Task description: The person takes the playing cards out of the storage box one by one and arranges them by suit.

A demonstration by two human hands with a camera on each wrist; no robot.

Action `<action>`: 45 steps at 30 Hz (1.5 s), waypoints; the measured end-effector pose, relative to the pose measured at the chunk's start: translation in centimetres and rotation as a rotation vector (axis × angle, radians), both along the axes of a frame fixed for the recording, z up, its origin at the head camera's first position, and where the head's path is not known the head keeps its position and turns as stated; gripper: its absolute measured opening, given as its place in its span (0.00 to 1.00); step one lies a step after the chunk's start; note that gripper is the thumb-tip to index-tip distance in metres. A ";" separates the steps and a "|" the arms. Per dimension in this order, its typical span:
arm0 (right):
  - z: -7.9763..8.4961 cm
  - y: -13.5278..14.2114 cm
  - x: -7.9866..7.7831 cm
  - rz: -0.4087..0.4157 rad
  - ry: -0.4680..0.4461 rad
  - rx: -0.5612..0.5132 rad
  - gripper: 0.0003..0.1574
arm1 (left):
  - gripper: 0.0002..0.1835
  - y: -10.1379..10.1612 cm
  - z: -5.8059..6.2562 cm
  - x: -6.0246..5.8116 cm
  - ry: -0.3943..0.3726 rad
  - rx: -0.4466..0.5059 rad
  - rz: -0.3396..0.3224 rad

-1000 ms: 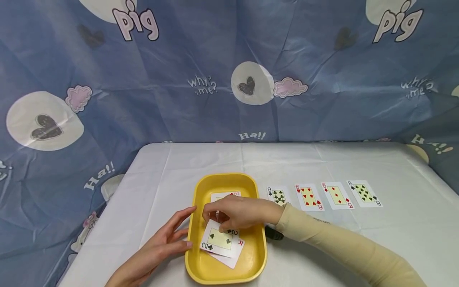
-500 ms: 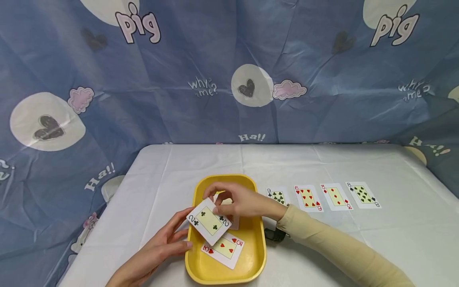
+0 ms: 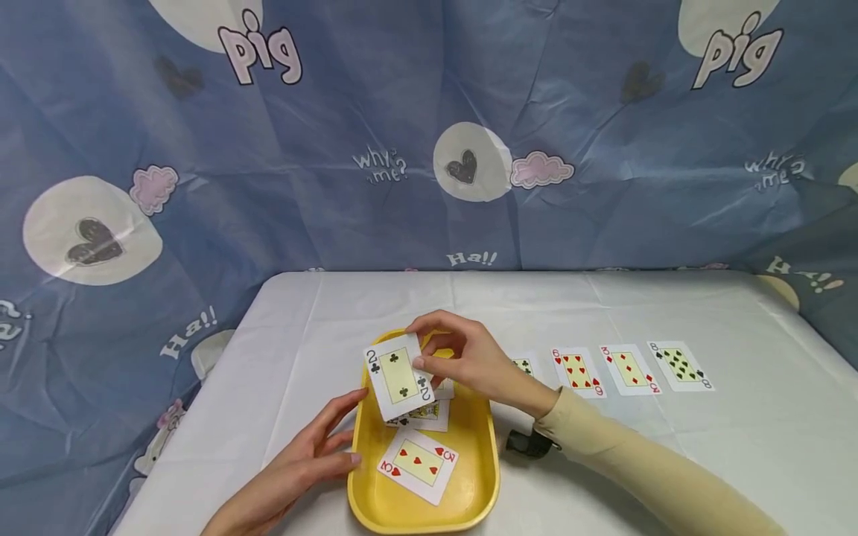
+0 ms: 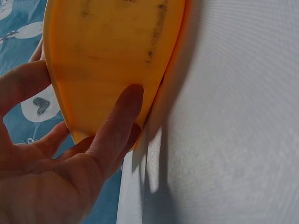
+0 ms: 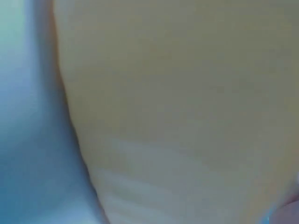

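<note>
My right hand (image 3: 472,365) pinches a two of clubs (image 3: 397,378) by its right edge, face up and tilted, over the far left part of a yellow tray (image 3: 469,495). In the tray a three of hearts (image 3: 417,465) lies face up. Beyond it lie a face card (image 3: 437,417) and another card, both partly covered. My left hand (image 3: 304,458) touches the tray's left side with its fingers spread. The left wrist view shows those fingers (image 4: 117,123) lying along the tray's outer wall. Blurred beige fabric (image 5: 177,93) fills most of the right wrist view.
To the right of the tray a row of face-up cards lies on the white-covered table (image 3: 670,461): a card of clubs (image 3: 523,365) partly behind my hand, a six of hearts (image 3: 578,371), a three of diamonds (image 3: 630,368) and an eight of spades (image 3: 680,365). A blue printed cloth (image 3: 375,223) hangs behind.
My right hand has lifted the two of clubs off the three of hearts and carried it away from me, up over the tray's far left. The left hand stays at the tray's side.
</note>
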State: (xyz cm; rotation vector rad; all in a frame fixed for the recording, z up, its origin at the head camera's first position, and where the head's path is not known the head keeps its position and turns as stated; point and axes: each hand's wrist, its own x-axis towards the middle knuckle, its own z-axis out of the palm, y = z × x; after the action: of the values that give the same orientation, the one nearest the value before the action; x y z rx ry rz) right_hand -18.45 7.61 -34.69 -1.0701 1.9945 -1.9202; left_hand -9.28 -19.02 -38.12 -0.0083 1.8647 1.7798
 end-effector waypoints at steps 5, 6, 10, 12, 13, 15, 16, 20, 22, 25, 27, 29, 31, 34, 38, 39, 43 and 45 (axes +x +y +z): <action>-0.7 2.9 0.3 -0.089 -0.120 -0.044 0.26 | 0.40 -0.2 0.2 0.3 0.011 0.041 -0.026; -0.8 3.6 0.6 -0.109 -0.141 -0.045 0.26 | 0.40 -0.3 0.3 0.4 0.011 0.046 -0.031; -1.5 6.4 1.6 -0.183 -0.211 -0.028 0.27 | 0.41 -0.4 0.5 0.5 -0.010 0.052 -0.023; -1.9 7.9 2.2 -0.207 -0.238 -0.007 0.27 | 0.41 -0.4 0.6 0.5 -0.019 0.048 -0.015; -2.0 8.6 2.6 -0.215 -0.254 0.005 0.27 | 0.41 -0.4 0.6 0.4 -0.024 0.048 -0.012; -2.4 10.0 3.2 -0.227 -0.278 0.032 0.27 | 0.41 -0.4 0.6 0.4 -0.028 0.046 -0.009; -2.6 10.7 3.5 -0.229 -0.289 0.046 0.26 | 0.41 -0.4 0.6 0.4 -0.028 0.044 -0.008; -3.5 13.0 4.5 -0.224 -0.286 0.131 0.27 | 0.41 -0.5 0.6 0.3 -0.022 0.044 -0.009; -4.2 13.7 4.8 -0.221 -0.267 0.201 0.28 | 0.41 -0.5 0.6 0.3 -0.019 0.041 -0.009; -5.0 14.2 5.2 -0.231 -0.236 0.326 0.27 | 0.41 -0.5 0.8 0.3 -0.021 0.036 -0.007; -5.3 14.4 5.4 -0.248 -0.219 0.399 0.25 | 0.41 -0.4 0.8 0.3 -0.023 0.031 -0.007; -5.4 14.5 5.5 -0.273 -0.172 0.479 0.23 | 0.41 -0.3 0.8 0.2 -0.025 0.028 -0.003; -5.4 14.6 5.5 -0.294 -0.094 0.558 0.22 | 0.41 -0.3 0.8 0.2 -0.027 0.028 -0.001; -5.4 14.6 5.4 -0.327 0.014 0.671 0.21 | 0.41 -0.2 0.6 0.1 -0.027 0.029 0.000; -5.4 14.8 5.4 -0.338 0.074 0.731 0.20 | 0.41 -0.1 0.3 -0.1 -0.029 0.034 -0.003; -5.4 14.9 5.4 -0.336 0.077 0.736 0.20 | 0.41 -0.1 0.2 -0.1 -0.031 0.031 0.001; -5.3 15.1 5.5 -0.323 0.085 0.740 0.20 | 0.40 0.0 0.0 -0.2 -0.034 0.023 0.008; -5.3 15.2 5.5 -0.319 0.082 0.740 0.20 | 0.40 0.0 -0.1 -0.2 -0.034 0.024 0.003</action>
State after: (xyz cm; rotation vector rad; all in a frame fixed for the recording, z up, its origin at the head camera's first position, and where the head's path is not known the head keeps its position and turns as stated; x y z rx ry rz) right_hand -12.91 22.78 -39.96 -0.6597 2.7081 -1.0466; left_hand -9.47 -18.99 -38.25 -0.0323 1.8201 1.7927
